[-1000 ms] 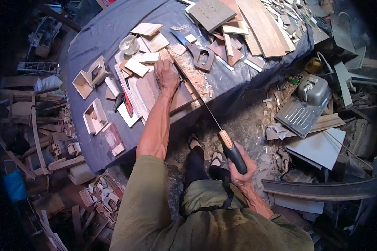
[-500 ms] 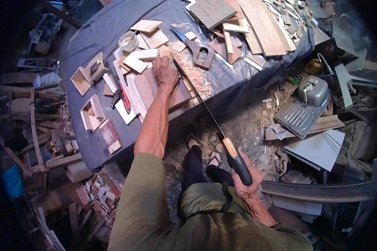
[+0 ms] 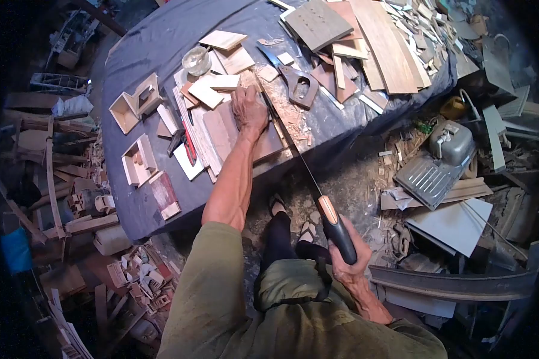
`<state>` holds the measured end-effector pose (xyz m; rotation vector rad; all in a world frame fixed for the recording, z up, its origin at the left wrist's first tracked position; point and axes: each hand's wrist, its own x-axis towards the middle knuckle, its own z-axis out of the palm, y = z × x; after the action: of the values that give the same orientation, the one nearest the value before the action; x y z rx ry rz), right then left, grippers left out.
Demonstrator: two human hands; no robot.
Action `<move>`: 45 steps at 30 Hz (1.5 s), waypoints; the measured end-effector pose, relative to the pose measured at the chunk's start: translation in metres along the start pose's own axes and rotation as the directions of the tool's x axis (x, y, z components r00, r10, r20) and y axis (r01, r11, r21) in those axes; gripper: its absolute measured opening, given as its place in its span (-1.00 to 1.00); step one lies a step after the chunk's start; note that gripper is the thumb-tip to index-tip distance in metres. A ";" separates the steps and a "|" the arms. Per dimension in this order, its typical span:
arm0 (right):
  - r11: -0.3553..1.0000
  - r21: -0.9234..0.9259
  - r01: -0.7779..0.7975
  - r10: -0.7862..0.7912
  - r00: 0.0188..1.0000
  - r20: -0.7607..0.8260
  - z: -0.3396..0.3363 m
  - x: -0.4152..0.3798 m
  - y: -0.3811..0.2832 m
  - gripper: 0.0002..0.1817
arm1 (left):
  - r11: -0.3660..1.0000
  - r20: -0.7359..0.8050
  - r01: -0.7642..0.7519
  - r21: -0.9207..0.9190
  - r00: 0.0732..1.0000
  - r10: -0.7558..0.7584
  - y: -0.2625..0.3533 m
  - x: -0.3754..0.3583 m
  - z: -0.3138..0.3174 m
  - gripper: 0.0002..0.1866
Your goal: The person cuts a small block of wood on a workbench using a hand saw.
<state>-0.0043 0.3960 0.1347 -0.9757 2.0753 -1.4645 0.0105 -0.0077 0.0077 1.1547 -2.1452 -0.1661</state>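
My right hand [image 3: 352, 254] is wrapped round the black and orange handle of a handsaw [image 3: 308, 169]. The saw's long, thin blade runs up and away over the table edge, past the right side of my left hand [image 3: 250, 110]. That left hand presses down with curled fingers on a piece of wood [image 3: 247, 79], close beside the blade; its fingertips are partly hidden. Beneath the hand lies a brown board [image 3: 220, 127]. Sawdust [image 3: 286, 113] is heaped to the right of the blade.
On the cloth-covered table [image 3: 161, 42] are a second saw [image 3: 298, 87], a clear jar [image 3: 196, 61], small wooden boxes [image 3: 139, 160], red-handled pliers [image 3: 190, 146] and stacked boards [image 3: 386, 48]. Wood scraps [image 3: 144, 275] and a metal sink [image 3: 431, 170] lie on the floor.
The table and its contents appear shifted slightly right and down in view. My left hand stays on the wood, and my right hand still grips the saw, in nearly the same place.
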 end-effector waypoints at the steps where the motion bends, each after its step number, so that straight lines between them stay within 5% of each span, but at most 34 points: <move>1: 0.999 0.027 -0.038 0.037 0.999 0.014 -0.002 0.001 -0.002 -0.36 | 1.000 0.001 -0.012 -0.005 1.000 0.012 0.000 0.001 0.000 -0.82; 3: 0.991 0.088 -0.102 0.099 0.994 0.046 -0.002 0.008 -0.005 -0.35 | 0.999 -0.044 -0.030 -0.029 0.999 0.029 0.000 0.003 0.001 -0.84; 7: 0.994 0.111 0.023 -0.039 0.988 0.149 -0.010 0.026 -0.019 -0.28 | 0.997 -0.087 -0.050 -0.055 0.995 0.045 -0.004 0.002 0.003 -0.82; 10: 0.959 0.270 -0.090 0.021 0.969 0.248 -0.016 0.024 -0.017 -0.26 | 0.999 0.021 -0.027 -0.040 0.999 0.028 -0.004 0.001 -0.002 -0.60; 16: 0.992 0.033 0.119 -0.122 0.982 0.145 -0.012 0.029 -0.009 -0.28 | 1.000 -0.011 -0.009 -0.012 1.000 0.009 -0.008 -0.001 -0.004 -0.61; 19: 0.997 0.075 -0.029 0.021 0.995 0.099 -0.007 0.028 -0.012 -0.33 | 0.997 -0.029 -0.073 -0.006 0.997 0.073 -0.010 -0.002 -0.003 -0.63; 25: 0.994 0.108 0.009 -0.020 0.994 0.107 -0.005 0.026 0.001 -0.32 | 0.996 0.106 0.070 0.053 0.991 -0.076 -0.002 0.007 -0.006 -0.66; 28: 0.995 0.097 0.022 -0.028 0.998 0.061 0.000 0.025 0.005 -0.30 | 0.983 0.040 0.155 0.096 0.986 -0.159 0.004 0.004 -0.002 -0.67; 42: 0.995 0.022 0.099 -0.099 0.995 0.004 -0.018 -0.008 0.011 -0.34 | 0.996 -0.020 0.077 0.046 0.997 -0.076 -0.003 0.004 0.006 -0.85; 45: 0.999 0.052 -0.003 0.001 0.999 0.042 -0.004 0.014 0.002 -0.35 | 0.998 -0.038 0.039 0.039 0.999 -0.037 -0.005 0.004 0.011 -0.86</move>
<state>-0.0168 0.3884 0.1347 -0.9761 1.9983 -1.4765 0.0053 -0.0156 -0.0006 1.2129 -2.1031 -0.1183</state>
